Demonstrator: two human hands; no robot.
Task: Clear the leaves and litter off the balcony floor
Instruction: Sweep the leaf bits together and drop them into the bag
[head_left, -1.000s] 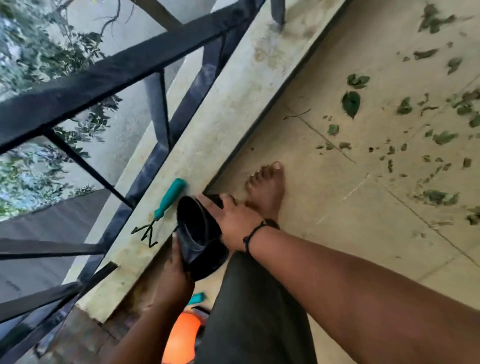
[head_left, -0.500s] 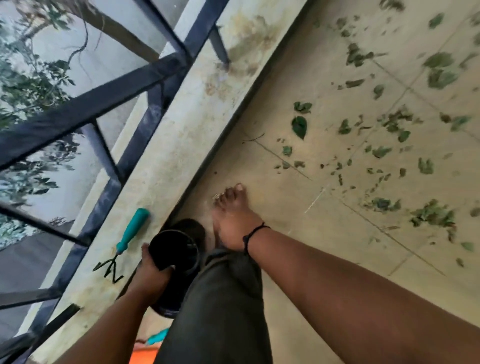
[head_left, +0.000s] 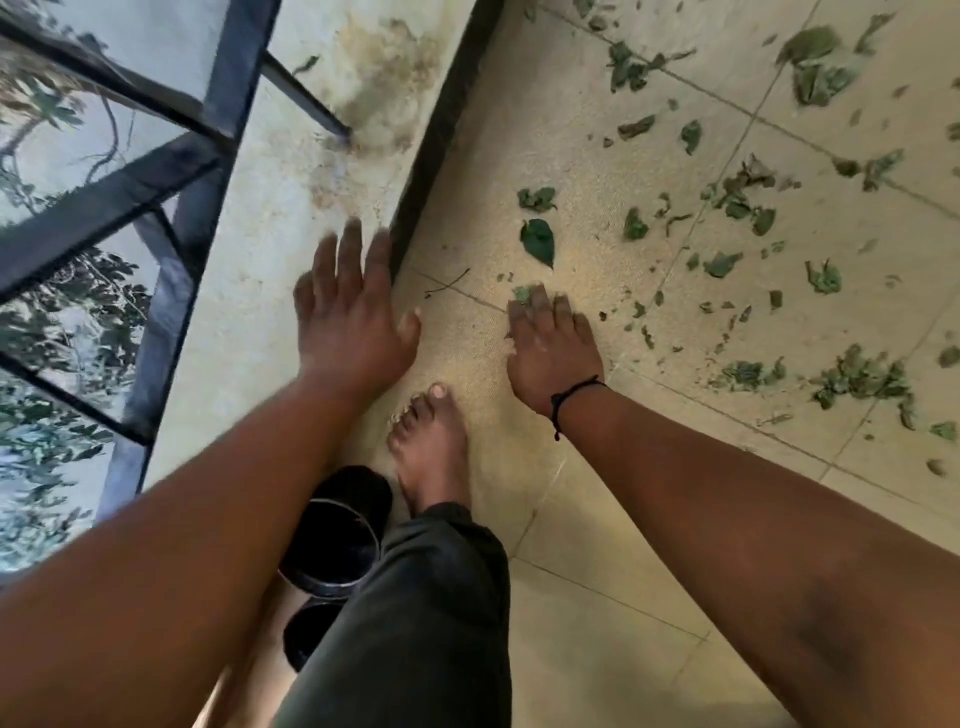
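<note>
Green leaves and torn leaf scraps (head_left: 538, 240) lie scattered over the tiled balcony floor (head_left: 597, 519), mostly to the right. My left hand (head_left: 350, 312) is stretched forward with spread fingers over the edge of the raised ledge, holding nothing. My right hand (head_left: 550, 343), with a black wrist cord, reaches down to the floor with fingers extended; its fingertips are at a small leaf scrap (head_left: 521, 294). A black pot (head_left: 337, 540) stands on the floor beside my bare foot (head_left: 431, 447), behind both hands.
A pale concrete ledge (head_left: 291, 197) with a stained patch runs along the left, topped by a dark metal railing (head_left: 156, 182). A dark strip edges the ledge. A thin twig (head_left: 447, 283) lies near the ledge. My trouser leg (head_left: 415, 623) fills the bottom centre.
My left hand has let go of the black pot, which now stands on the floor. Both hands have moved forward, the right one down to the leaves. The view has shifted forward.
</note>
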